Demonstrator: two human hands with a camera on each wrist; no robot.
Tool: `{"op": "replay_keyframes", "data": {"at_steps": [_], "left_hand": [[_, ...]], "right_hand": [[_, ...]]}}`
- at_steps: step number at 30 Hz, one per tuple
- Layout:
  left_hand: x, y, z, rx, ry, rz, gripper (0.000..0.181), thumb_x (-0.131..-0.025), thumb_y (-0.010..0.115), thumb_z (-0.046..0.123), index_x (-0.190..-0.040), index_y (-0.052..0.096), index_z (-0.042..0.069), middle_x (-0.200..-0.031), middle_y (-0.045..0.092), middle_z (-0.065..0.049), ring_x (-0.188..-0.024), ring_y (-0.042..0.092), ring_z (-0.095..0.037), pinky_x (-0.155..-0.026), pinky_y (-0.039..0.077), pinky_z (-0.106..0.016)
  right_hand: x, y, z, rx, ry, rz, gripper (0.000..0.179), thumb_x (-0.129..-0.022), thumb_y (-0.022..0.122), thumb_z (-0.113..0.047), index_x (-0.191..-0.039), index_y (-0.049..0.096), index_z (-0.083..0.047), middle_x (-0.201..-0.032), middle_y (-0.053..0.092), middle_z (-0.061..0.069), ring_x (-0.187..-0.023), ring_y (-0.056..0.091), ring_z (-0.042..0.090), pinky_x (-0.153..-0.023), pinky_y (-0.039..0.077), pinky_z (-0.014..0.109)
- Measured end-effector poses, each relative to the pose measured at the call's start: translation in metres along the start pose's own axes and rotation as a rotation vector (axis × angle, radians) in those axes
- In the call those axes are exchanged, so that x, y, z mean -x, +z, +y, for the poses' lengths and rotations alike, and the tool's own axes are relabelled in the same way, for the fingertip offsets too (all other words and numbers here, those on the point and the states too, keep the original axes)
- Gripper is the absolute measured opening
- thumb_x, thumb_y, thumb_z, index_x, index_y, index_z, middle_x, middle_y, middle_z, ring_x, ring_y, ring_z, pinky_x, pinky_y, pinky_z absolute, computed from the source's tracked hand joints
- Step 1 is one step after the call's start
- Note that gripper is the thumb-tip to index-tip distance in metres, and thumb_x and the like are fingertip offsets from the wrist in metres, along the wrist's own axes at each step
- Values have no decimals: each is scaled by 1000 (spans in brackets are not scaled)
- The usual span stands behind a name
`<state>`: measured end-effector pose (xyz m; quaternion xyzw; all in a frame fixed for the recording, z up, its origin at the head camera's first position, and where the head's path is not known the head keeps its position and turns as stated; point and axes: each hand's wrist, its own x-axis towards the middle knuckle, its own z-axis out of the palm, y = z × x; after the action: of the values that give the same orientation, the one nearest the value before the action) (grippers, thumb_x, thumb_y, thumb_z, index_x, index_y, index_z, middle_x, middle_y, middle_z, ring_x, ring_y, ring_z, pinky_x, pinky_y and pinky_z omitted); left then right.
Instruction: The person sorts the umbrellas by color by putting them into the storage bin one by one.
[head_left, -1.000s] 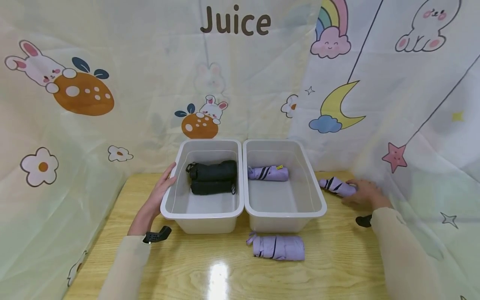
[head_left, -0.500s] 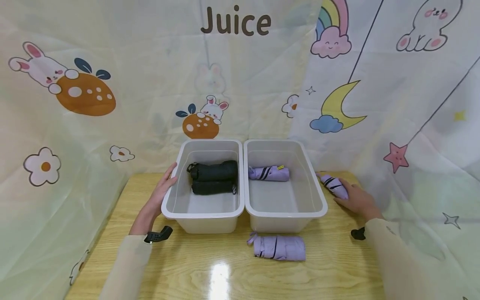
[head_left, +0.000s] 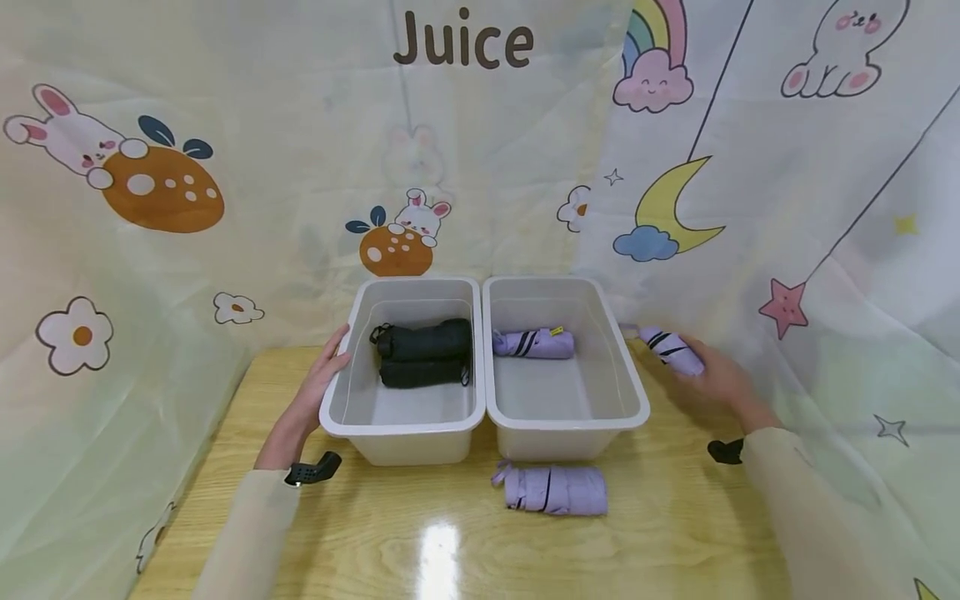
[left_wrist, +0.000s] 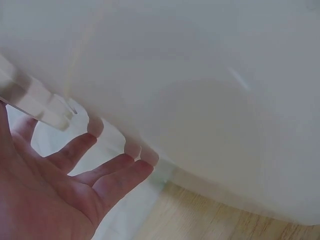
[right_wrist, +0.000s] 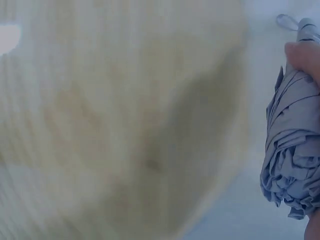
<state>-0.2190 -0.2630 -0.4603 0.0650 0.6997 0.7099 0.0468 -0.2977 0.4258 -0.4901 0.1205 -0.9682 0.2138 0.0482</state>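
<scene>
My right hand (head_left: pixel 723 385) grips a folded purple umbrella (head_left: pixel 673 352) with black stripes, just above the table at the right of the bins. In the right wrist view the umbrella (right_wrist: pixel 295 135) shows its gathered cloth and a wrist loop. My left hand (head_left: pixel 321 385) rests against the outer left side of the left white bin (head_left: pixel 408 430); in the left wrist view the fingertips (left_wrist: pixel 142 167) touch its wall. Inside that bin lie two black folded umbrellas (head_left: pixel 423 340). One purple umbrella (head_left: pixel 536 343) lies in the right white bin (head_left: pixel 566 423).
Another folded purple umbrella (head_left: pixel 557 490) lies on the wooden table (head_left: pixel 360 542) in front of the right bin. Both bins stand side by side near a printed cloth backdrop (head_left: pixel 300 167), which also flanks the table on both sides.
My right hand has taken hold of the purple umbrella at the right and lifted it slightly off the table. The left hand stays at the bin.
</scene>
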Motion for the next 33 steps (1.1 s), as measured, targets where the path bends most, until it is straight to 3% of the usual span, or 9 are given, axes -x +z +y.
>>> {"op": "replay_keyframes", "data": {"at_steps": [5, 10, 17, 21, 27, 33], "left_hand": [[2, -1, -2, -7, -3, -1, 60, -107, 36, 33, -158, 4, 28, -161, 7, -8, -138, 24, -39, -99, 39, -46], [0, 1, -4, -2, 2, 10, 58, -107, 35, 31, -158, 6, 27, -161, 10, -8, -138, 25, -37, -98, 40, -45], [-4, 2, -4, 3, 4, 14, 58, -107, 36, 32, -158, 8, 28, -161, 8, -6, -139, 24, -37, -101, 34, -54], [-5, 2, -3, -15, 19, 17, 58, -107, 36, 32, -158, 8, 28, -161, 9, -7, -139, 24, -37, -100, 35, -55], [-5, 0, -3, -8, 29, 8, 59, -107, 37, 32, -158, 8, 27, -160, 11, -8, -138, 25, -39, -100, 33, -60], [-3, -3, -3, -2, 25, 14, 58, -107, 37, 29, -158, 10, 28, -160, 11, -9, -138, 24, -38, -101, 31, -61]], "right_hand": [[-14, -36, -29, 53, -75, 36, 84, -84, 74, -45, -150, 37, -8, -126, 54, 28, -97, 55, 42, -75, 43, 59], [-27, -65, -57, 85, -214, 87, 82, -82, 77, -39, -148, 41, -10, -120, 59, 24, -90, 57, 36, -69, 44, 54], [-45, -93, -111, 120, -346, 120, 78, -80, 79, -35, -147, 44, -16, -121, 60, 19, -91, 56, 32, -67, 45, 51], [-57, -96, -143, 118, -421, 117, 76, -78, 80, -30, -145, 47, -17, -122, 60, 16, -90, 55, 29, -68, 45, 47], [-74, -85, -177, 52, -544, 117, 74, -72, 84, -20, -140, 54, -14, -116, 64, 13, -88, 55, 25, -71, 44, 44], [-89, -69, -207, -23, -577, 15, 78, -72, 87, -15, -142, 53, -16, -123, 63, 11, -96, 56, 24, -78, 44, 43]]}}
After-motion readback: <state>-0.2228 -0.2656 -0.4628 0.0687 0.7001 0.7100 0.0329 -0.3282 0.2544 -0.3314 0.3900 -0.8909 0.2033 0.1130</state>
